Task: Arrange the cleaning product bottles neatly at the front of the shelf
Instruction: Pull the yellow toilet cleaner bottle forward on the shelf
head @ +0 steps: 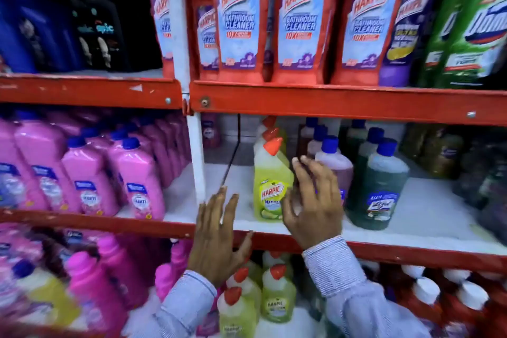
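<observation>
A yellow-green Harpic bottle (270, 184) with an orange cap stands near the front of the middle white shelf (428, 217), with two more like it lined up behind. Right of it stand a purple bottle (336, 167) and a dark green bottle (380, 189), both blue-capped, each heading a row. My right hand (312, 200) is open with spread fingers, just in front of the gap between the yellow-green and purple bottles, gripping nothing. My left hand (219, 233) is open and hovers at the shelf's red front edge (411, 252), left of the Harpic bottle.
Red Harpic bathroom cleaner packs (241, 16) fill the shelf above. Pink bottles (137, 181) crowd the left bay past a white upright (196, 162). Below are more yellow-green bottles (277, 293) and pink ones. Dark bottles (439, 151) sit at the far right.
</observation>
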`<state>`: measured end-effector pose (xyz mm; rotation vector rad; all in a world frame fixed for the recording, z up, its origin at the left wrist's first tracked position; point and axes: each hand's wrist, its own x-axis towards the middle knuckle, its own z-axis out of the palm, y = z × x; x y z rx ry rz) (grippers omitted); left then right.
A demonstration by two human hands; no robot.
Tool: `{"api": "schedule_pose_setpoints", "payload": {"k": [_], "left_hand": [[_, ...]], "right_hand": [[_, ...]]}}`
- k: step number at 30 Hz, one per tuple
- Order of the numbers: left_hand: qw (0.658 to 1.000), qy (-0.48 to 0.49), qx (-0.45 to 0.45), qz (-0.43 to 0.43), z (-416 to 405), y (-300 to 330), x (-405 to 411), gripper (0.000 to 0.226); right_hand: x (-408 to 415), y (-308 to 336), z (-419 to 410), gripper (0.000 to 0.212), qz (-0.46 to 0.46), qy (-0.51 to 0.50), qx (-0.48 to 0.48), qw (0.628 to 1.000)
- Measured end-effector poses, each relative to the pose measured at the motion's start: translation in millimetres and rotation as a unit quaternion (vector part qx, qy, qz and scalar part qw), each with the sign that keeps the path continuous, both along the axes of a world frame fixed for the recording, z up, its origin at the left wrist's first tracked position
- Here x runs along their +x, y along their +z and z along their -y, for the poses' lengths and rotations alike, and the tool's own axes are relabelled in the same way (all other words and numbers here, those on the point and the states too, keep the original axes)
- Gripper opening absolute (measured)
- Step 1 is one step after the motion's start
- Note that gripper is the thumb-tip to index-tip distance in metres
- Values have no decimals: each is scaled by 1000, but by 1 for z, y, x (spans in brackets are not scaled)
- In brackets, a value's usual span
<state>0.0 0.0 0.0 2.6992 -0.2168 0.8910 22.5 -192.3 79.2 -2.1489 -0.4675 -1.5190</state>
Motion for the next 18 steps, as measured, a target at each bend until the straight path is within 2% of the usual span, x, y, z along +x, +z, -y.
{"api": "schedule_pose_setpoints", "payload": {"k": [3,6,10,14,18], "left_hand": [[998,-1,9,-57,4,-24,9,81],[989,13,26,-143,11,-45,13,76],[988,18,37,-151,12,-53,15,74],[989,19,41,-144,14,-57,17,74],[991,22,44,-126,18,-60,17,70]], "right_hand": [[16,-20,-26,76,-159,1,68,985],[31,-32,-50,103,-298,-25,142,944],[49,-38,-63,112,-344,-63,191,917],[56,-45,-68,108,-370,-69,223,899],[56,-43,-66,97,-368,-67,226,899]]}}
